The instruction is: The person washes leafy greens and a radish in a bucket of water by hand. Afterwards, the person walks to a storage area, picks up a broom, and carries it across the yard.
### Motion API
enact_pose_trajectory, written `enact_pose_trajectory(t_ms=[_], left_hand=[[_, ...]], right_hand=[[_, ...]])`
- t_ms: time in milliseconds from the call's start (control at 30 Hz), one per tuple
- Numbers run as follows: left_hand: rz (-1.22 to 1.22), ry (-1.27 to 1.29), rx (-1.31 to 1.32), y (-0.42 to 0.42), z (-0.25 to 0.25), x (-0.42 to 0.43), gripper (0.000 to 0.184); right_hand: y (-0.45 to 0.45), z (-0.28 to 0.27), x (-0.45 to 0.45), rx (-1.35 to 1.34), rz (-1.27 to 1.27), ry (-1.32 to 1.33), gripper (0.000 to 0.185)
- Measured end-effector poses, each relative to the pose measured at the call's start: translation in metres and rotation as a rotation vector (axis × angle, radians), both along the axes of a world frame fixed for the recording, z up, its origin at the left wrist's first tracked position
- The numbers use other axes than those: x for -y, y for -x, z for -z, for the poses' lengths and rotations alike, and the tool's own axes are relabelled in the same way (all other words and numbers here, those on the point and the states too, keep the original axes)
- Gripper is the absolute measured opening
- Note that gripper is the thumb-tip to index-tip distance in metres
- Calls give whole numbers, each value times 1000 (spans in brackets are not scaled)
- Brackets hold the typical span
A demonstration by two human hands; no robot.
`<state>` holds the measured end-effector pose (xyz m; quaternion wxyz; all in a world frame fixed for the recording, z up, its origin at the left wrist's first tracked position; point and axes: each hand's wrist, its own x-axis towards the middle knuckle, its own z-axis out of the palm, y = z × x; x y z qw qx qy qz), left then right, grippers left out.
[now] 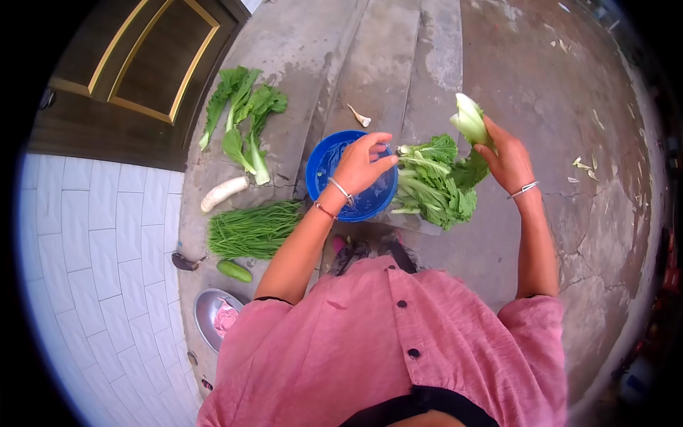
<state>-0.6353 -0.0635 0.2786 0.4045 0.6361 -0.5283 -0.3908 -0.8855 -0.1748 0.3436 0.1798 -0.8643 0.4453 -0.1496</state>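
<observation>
Leafy green (469, 119), pale stem end pointing away from the body, in the grip of the right hand (509, 156), fingers curled closed around it. Left hand (361, 167) over the blue basin (311, 181), fingers loosely bent and parted, apparently with nothing in hold. In the basin, what looks like water; no leaf plainly visible there, though partly hidden behind hand and wrist. Just beside the basin, below the right hand, a bunch of greens (435, 186) lying on the concrete floor (491, 249): probably the share left to handle, though impossible to tell for certain. On the basin's left, well apart, several separate leaves (250, 121), perhaps already sorted. Near them, a white radish (225, 193), then thin green stalks (254, 229) and a cucumber (235, 270), all out of either hand. By the judgement of these piles, work seemingly partway along, not finished.
</observation>
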Motion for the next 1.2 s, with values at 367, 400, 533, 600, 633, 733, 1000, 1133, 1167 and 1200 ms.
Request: enact_pose_trajectory(t_ms=[367, 400, 533, 600, 633, 733, 1000, 1133, 1167, 1200], left_hand=[[-174, -284, -62, -27, 71, -57, 35], [-178, -300, -65, -28, 74, -61, 36], [-251, -280, -137, -39, 93, -82, 38], [-288, -296, -137, -47, 93, -93, 38], [-304, -300, -143, -54, 99, -100, 38], [-381, -290, -140, -70, 103, -114, 37], [-756, -186, -360, -147, 133, -128, 35], [-994, -289, -377, -208, 168, -134, 39], [-991, -287, -381, -227, 184, -135, 39], [-1054, -324, -229, -245, 202, -136, 41]], right_hand=[[-20, 228, 38, -613, -4, -220, 51], [-27, 251, 39, -644, 7, -222, 61], [-48, 287, 21, -532, 16, -459, 70], [-47, 314, 22, -285, -48, -440, 66], [-52, 321, 21, -174, -55, -412, 61], [-77, 296, 18, 24, -20, -377, 47], [-191, 213, -53, 416, -351, -147, 28], [-239, 228, -124, 328, -492, -234, 36], [-247, 231, -142, 290, -511, -249, 41], [-252, 235, -156, 221, -503, -243, 44]])
